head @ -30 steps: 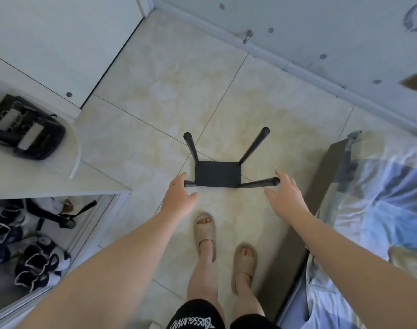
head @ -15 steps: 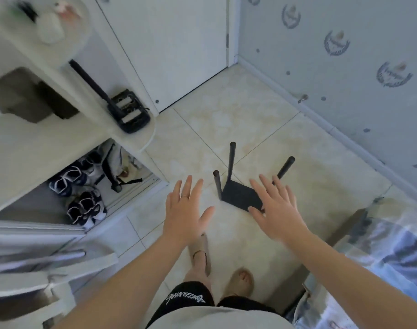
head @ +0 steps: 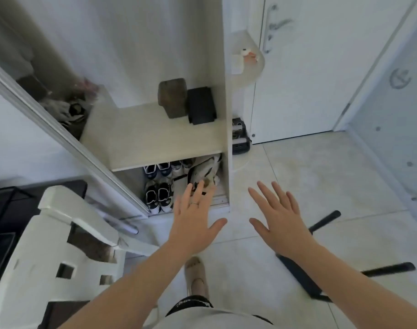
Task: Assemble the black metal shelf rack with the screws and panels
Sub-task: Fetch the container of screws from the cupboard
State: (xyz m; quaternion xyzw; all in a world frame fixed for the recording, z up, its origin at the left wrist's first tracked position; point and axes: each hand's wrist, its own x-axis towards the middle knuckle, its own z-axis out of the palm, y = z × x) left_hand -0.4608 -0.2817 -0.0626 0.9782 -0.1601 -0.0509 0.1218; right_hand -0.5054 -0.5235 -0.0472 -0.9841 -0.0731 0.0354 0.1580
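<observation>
Left hand (head: 193,224): fingers straight and spread, empty; raised in front of the lowest bay of the white cabinet (head: 226,138); ring on one finger.
Right hand (head: 281,224): splayed the same way, empty; just off the cabinet's right front corner.
Shelf rack (head: 295,273): black; on the tiles right of the cabinet and well out from it; flat panel low, slim legs pointing up and outward; partly hidden by the right forearm.
Rack to hands: touching neither; nearer the right hand, down behind its wrist.
Handling (judged): stiff painted metal, likely light; smooth tubes, somewhat slippery; not fragile, joints possibly loose.
Hold (judged): two legs close to the panel, or the panel edges.
Screws, other panels: not seen.
</observation>
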